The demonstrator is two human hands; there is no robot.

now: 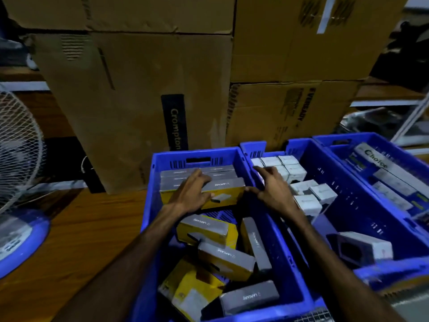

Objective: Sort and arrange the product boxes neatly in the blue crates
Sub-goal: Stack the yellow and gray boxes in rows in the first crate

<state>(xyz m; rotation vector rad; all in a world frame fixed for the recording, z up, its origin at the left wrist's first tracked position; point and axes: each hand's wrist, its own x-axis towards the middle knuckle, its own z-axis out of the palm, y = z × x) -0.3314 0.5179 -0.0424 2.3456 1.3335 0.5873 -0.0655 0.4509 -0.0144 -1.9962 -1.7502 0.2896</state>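
Observation:
Three blue crates stand side by side. The left crate (pixel 153 182) holds a neat row of grey-and-yellow boxes at its far end and several loose ones tumbled near me. My left hand (pixel 192 191) lies over the front box of that row (pixel 228 197), fingers curled on its top edge. My right hand (pixel 272 184) hovers over the rim between the left and middle crates, fingers spread, thumb touching that box's right end. The middle crate (pixel 348 189) holds small white boxes (pixel 290 168) stacked at the far end.
The right crate (pixel 336 141) holds long white boxes. Tall cardboard cartons (pixel 139 89) rise right behind the crates. A white fan on a blue base (pixel 16 205) stands at the left on the wooden table (pixel 88 228). A dark box (pixel 352 249) lies in the middle crate.

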